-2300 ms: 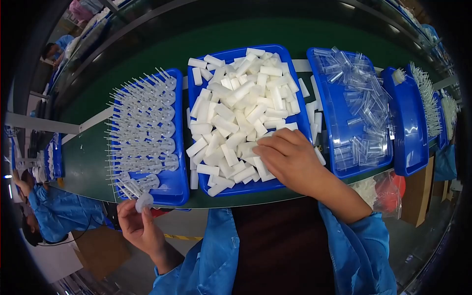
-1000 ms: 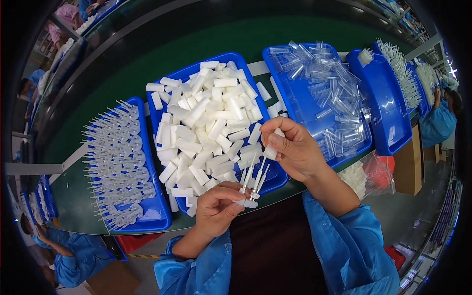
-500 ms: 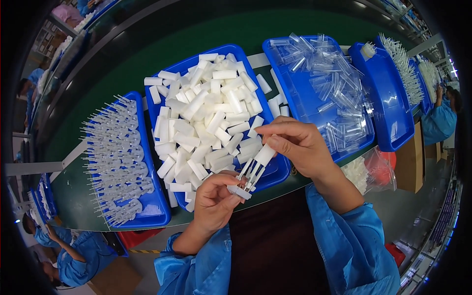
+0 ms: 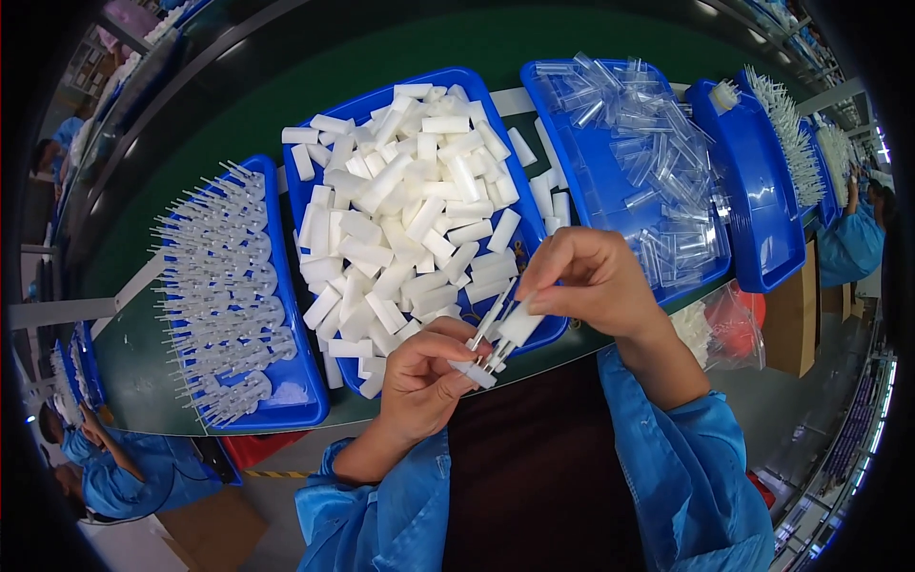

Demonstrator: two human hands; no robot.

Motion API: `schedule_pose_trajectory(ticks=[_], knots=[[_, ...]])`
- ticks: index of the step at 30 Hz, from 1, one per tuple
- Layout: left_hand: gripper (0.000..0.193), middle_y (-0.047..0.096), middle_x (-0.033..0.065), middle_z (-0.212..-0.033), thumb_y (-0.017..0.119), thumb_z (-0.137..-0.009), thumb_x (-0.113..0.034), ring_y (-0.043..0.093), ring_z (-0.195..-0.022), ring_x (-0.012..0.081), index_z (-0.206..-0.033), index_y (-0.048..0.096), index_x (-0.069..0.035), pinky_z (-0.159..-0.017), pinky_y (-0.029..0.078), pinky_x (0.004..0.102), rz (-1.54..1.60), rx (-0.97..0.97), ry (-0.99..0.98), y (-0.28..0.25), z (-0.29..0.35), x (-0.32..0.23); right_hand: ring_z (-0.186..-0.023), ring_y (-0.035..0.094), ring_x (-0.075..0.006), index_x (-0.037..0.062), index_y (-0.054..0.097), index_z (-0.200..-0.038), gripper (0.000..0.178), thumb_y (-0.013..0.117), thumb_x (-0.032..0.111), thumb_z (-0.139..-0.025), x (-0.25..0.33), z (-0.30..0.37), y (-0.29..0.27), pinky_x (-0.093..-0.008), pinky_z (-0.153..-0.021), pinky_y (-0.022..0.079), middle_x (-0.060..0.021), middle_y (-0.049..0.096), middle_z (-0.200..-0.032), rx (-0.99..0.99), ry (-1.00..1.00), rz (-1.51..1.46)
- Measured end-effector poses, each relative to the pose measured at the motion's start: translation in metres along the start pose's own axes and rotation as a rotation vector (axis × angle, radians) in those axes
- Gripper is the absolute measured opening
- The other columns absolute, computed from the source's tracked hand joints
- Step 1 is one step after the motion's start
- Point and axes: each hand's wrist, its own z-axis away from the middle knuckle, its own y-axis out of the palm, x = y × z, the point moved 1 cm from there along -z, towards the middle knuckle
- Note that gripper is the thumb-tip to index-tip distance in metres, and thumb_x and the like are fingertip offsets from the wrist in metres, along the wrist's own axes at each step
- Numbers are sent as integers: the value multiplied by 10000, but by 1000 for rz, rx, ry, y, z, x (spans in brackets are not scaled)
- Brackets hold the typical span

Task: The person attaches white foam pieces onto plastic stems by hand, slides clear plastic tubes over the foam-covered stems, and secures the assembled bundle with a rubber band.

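Observation:
My left hand [image 4: 419, 377] is closed on a small white plastic base [image 4: 474, 373] with several thin prongs, tilted up toward the right. Between the prongs sits a white foam-like block [image 4: 518, 327], its lower end near the base. At its upper end, my right hand [image 4: 589, 281] pinches it between thumb and fingers. Behind my hands stands a blue tray heaped with similar white blocks [image 4: 410, 219]. My fingers hide part of the base and the block's top.
A blue tray [image 4: 310, 386] of pronged white parts [image 4: 224, 296] stands at the left. To the right are a blue tray [image 4: 596, 195] of clear tubes [image 4: 658, 157] and another blue tray [image 4: 762, 224]. A plastic bag [image 4: 743, 329] lies near the table edge; co-workers sit at both sides.
The white block has gone lower among the prongs, closer to the base. My right hand has shifted slightly right. The view has shifted a little.

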Motion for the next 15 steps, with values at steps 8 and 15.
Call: schedule_pose_trajectory(ticks=[8,15], knots=[[225,492,141,-1077,603,-837,-20,554,-862,176,-1049,531,-35,-676,470,260,146,-89,-53,-2,-1,2,-834,643,-164,-23,583,-879,166,693,-21,-755,-6,4,11,-254,-739,522,-124,644,-891,31,83,-142],[241,492,134,-1081,606,-835,-19,554,-855,182,-1060,524,-41,-651,456,264,278,-129,-93,-1,1,6,-924,634,-198,-37,605,-999,276,702,-26,-741,-1,7,9,-277,-798,515,-150,639,-988,54,132,-33]])
